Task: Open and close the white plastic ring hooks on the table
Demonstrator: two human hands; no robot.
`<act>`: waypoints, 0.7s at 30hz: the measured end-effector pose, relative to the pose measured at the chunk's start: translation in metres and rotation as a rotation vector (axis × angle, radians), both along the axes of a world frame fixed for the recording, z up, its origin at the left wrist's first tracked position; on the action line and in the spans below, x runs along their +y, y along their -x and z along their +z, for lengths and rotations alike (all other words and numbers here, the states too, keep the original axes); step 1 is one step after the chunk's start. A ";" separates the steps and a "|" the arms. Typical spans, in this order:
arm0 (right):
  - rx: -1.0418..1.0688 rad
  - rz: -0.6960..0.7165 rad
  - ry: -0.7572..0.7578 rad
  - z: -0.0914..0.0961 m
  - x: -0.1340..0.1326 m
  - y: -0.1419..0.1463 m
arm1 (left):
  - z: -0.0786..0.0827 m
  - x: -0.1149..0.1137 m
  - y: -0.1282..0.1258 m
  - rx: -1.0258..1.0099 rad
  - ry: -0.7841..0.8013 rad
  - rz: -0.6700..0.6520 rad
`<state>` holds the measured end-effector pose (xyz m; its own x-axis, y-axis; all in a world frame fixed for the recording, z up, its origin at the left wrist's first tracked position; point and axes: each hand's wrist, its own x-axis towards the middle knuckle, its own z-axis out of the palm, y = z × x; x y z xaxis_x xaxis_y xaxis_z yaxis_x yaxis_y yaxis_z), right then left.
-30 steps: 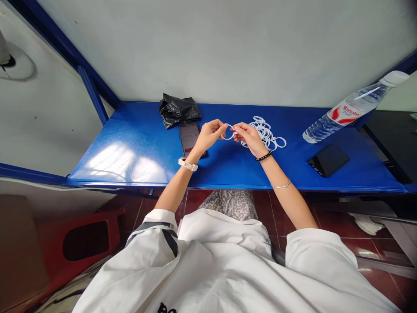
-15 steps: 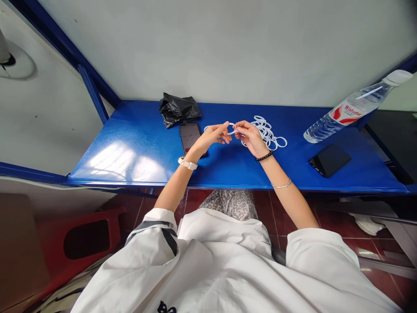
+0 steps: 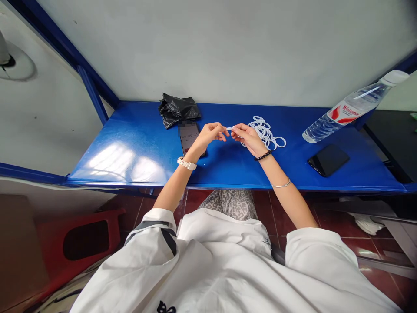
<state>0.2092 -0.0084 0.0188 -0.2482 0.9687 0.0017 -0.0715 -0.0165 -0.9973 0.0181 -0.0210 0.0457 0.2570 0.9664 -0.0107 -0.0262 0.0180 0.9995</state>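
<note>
My left hand [image 3: 211,134] and right hand [image 3: 249,137] pinch one white ring [image 3: 229,128] between them, probably to steady it; the loose white rings [image 3: 267,135] lie just beyond my right hand, seemingly for easy reach.

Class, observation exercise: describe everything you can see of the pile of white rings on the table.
The pile of white rings is a loose heap of thin, round, overlapping bands, perhaps plastic or rubber by their look. They lie every which way, with one ring sticking out at the right. The heap rests on the blue table, partly hidden by the right hand; whether the two touch is unclear, as is the count.
</note>
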 end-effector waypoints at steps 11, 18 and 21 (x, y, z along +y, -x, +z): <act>0.002 -0.030 -0.046 0.002 -0.002 0.001 | -0.004 0.001 0.001 0.010 -0.090 -0.029; 0.008 -0.005 -0.035 0.003 -0.003 0.002 | -0.002 0.000 -0.001 -0.014 -0.079 0.013; 0.008 -0.004 -0.034 0.003 -0.003 0.002 | 0.001 -0.002 -0.001 -0.020 -0.063 0.028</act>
